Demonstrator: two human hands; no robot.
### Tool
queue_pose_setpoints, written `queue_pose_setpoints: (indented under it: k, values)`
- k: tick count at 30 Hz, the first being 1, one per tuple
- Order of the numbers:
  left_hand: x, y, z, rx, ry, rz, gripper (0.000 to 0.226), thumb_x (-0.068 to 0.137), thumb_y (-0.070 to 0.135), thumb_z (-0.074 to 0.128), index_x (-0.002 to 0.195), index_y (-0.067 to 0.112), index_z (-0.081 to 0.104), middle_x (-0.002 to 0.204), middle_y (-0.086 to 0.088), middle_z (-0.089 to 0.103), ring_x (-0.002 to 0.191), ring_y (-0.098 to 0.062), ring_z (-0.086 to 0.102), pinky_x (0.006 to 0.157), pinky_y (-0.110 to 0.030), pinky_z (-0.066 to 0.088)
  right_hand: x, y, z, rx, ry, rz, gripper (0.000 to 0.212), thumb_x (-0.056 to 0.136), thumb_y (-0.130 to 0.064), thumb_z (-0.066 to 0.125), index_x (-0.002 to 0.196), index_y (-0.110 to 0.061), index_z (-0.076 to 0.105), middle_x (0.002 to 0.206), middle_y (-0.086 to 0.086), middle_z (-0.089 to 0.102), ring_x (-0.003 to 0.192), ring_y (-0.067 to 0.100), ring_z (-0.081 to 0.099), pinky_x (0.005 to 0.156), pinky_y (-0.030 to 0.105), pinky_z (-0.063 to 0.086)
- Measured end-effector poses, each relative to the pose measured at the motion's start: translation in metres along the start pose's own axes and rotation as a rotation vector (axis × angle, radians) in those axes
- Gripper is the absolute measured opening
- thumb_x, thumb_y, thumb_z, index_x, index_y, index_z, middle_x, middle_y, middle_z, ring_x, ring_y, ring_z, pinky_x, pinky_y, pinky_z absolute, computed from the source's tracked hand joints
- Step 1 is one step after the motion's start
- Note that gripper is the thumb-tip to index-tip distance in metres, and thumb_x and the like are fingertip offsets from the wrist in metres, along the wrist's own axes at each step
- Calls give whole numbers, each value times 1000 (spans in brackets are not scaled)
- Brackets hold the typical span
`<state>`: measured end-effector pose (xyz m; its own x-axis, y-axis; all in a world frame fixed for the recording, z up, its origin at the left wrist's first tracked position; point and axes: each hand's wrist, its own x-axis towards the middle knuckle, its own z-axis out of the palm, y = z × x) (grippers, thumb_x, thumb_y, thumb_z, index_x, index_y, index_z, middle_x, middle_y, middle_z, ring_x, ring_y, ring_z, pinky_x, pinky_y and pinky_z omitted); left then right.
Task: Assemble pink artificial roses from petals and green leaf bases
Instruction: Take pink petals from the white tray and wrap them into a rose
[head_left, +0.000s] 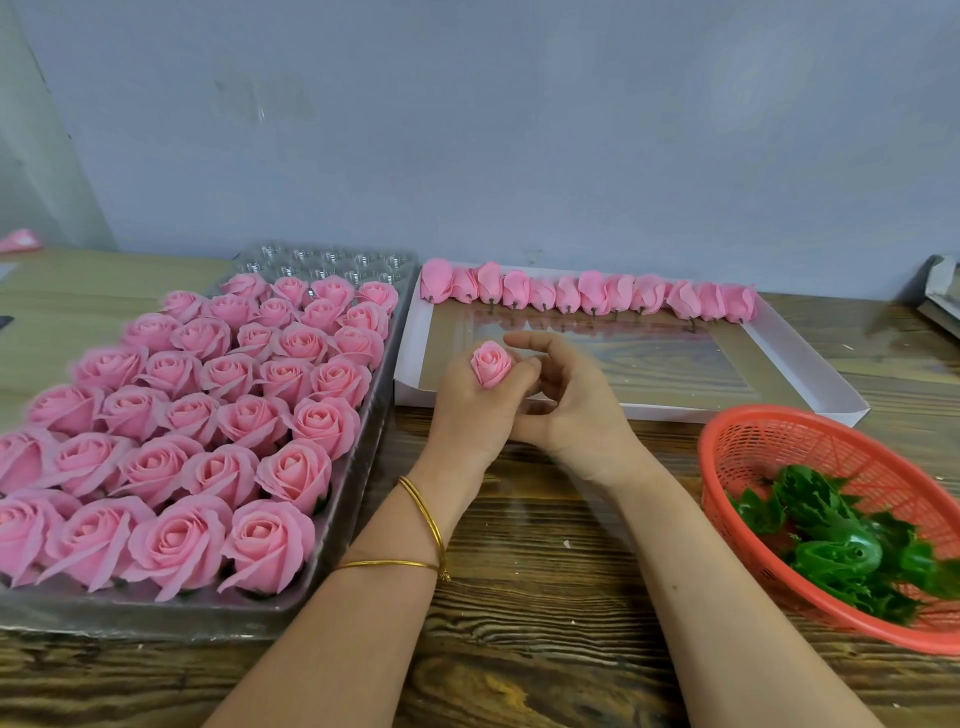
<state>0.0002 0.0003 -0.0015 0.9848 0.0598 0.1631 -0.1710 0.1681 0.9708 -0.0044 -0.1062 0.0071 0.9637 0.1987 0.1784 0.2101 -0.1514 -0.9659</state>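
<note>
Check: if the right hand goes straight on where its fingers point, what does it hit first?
The pink rosebud held in the left hand. The right hand points leftward at it, close by; depth is unclear, so it may touch that hand first.

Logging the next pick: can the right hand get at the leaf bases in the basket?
Probably yes: the basket sits open-topped just right of the right hand, with nothing over the leaf bases or between.

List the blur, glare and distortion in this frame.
Head view: soft even light, faint shadows; red basket and leaf bases smeared at the right edge; box window mirrors the bud row; wide-angle lens bows the table edge; held rose fairly sharp.
</note>
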Motion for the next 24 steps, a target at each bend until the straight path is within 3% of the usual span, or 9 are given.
queue_pose_setpoints:
  k: [3, 6, 8, 11, 15, 19, 21, 24]
  values:
    - [-1, 1, 0, 23, -17, 2, 5, 84, 3, 66, 82, -2, 67, 72, -15, 70, 70, -20, 70, 60, -23, 54, 0, 0, 0, -11, 32, -4, 72, 58, -8, 83, 122, -24, 53, 101, 11, 68, 88, 21, 70, 81, 35, 58]
    - [0, 2, -2, 16, -25, -2, 25, 79, 7, 74, 97, -8, 65, 92, -26, 69, 87, -33, 70, 76, -39, 60, 0, 0, -3, 11, 23, 13, 71, 66, 4, 82, 126, -20, 52, 100, 22, 68, 90, 30, 72, 86, 48, 58]
    - [-1, 4, -4, 35, -38, -2, 24, 77, 12, 78, 93, -4, 68, 90, -23, 71, 86, -33, 70, 79, -43, 59, 0, -2, -5, 14, 2, 21, 70, 69, 8, 80, 126, -19, 51, 97, 19, 71, 88, 26, 73, 84, 45, 60]
    - [0, 5, -7, 41, -63, -24, 10, 77, 15, 79, 75, 11, 70, 74, -10, 72, 74, -21, 71, 68, -30, 57, -1, -3, -8, 11, -26, 28, 66, 72, 11, 76, 128, -16, 52, 96, 15, 72, 87, 19, 72, 81, 37, 60]
    - [0, 7, -11, 28, -91, -44, 13, 78, 21, 79, 67, 21, 72, 67, 2, 71, 67, -8, 68, 59, -19, 51, -1, -5, -9, 30, -34, 27, 58, 73, 16, 69, 123, -12, 56, 96, 11, 73, 89, 17, 67, 79, 27, 56]
    - [0, 8, -9, 7, -33, -83, 18, 69, 36, 81, 66, 20, 72, 67, 0, 69, 68, -13, 67, 64, -28, 52, -2, -6, -7, 46, -55, 23, 60, 73, 18, 68, 124, -10, 55, 100, 24, 70, 84, 20, 63, 71, 26, 55]
    - [1, 6, -7, -12, 13, -105, 23, 64, 40, 80, 65, 19, 72, 70, -5, 70, 69, -18, 67, 68, -34, 55, -2, -6, -6, 30, -54, 15, 61, 72, 14, 73, 125, -12, 55, 100, 21, 70, 84, 18, 65, 73, 30, 57]
    - [2, 6, -8, -10, 5, -104, 24, 66, 46, 80, 65, 23, 74, 72, -4, 72, 74, -16, 70, 71, -30, 57, -1, -5, -6, 41, -34, 12, 58, 73, 12, 74, 123, -12, 55, 91, 9, 70, 81, 12, 64, 77, 31, 56]
